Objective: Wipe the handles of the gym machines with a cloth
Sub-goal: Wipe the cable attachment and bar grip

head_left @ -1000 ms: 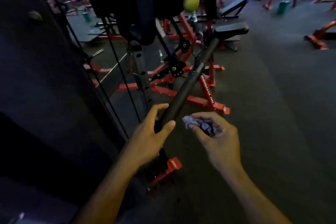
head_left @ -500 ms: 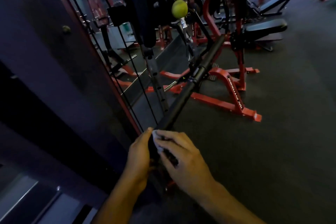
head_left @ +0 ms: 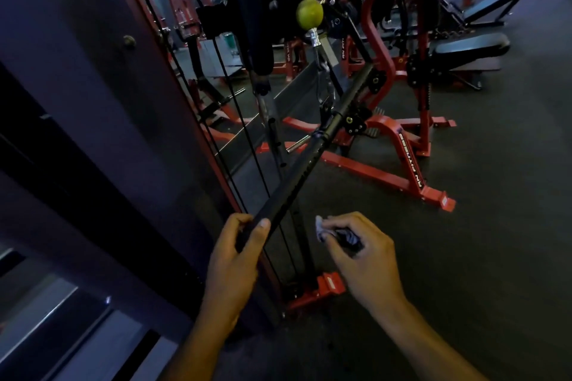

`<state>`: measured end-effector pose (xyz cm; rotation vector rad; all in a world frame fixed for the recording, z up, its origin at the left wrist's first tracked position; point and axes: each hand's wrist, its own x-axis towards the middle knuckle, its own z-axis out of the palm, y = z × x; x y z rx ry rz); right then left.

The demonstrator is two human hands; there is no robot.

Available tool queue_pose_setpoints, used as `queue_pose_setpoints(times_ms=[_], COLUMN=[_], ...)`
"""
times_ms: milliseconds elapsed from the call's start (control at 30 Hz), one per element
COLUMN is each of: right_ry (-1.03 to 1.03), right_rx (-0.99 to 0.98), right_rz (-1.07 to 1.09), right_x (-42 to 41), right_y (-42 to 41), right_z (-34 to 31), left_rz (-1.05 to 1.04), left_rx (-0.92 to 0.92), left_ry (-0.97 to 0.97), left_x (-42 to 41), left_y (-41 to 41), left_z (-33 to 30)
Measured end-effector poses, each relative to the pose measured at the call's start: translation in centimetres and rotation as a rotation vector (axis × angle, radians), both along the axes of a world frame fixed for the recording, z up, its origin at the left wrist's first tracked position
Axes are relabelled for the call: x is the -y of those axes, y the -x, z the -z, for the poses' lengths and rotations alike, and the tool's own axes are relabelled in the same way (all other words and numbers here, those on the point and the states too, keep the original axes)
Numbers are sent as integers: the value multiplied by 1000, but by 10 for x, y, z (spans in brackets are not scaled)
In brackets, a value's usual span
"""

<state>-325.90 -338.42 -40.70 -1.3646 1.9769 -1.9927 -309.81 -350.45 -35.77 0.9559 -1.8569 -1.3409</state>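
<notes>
The near end of a long black bar handle (head_left: 291,185) is gripped by the left hand (head_left: 235,254), with the thumb laid over the top of the bar and the fingers curled under it. The bar is tilted, rising away from the hand toward the cable attachment (head_left: 322,71), which hangs under a yellow-green ball (head_left: 309,13). A crumpled bluish cloth (head_left: 337,233) is held in the right hand (head_left: 362,260), pinched between the thumb and the curled fingers. The cloth is just beside the bar, to its right, and is not touching it. Black cables (head_left: 216,120) run down along a dark panel (head_left: 77,102) at the left. A red machine frame (head_left: 399,145) stands on the dark floor (head_left: 495,226) behind the bar, and a black padded bench (head_left: 470,45) is seen farther back.
</notes>
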Motion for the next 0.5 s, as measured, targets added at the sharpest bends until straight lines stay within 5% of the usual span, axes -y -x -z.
queue_pose_setpoints(times_ms=[100,200,500], right_ry=[11,33,12], right_rx=[5,-19,-24], right_rz=[-58,-67,-36], right_x=[-1,2,-8], right_y=[-7,-10,-4], right_z=[-2,-10,-13], left_rz=[-94,-26,62], left_rx=[67,148,-17], left_ry=[273,337,-180], left_x=[2,-1,0], left_y=[0,2,8], left_z=[1,1,-11])
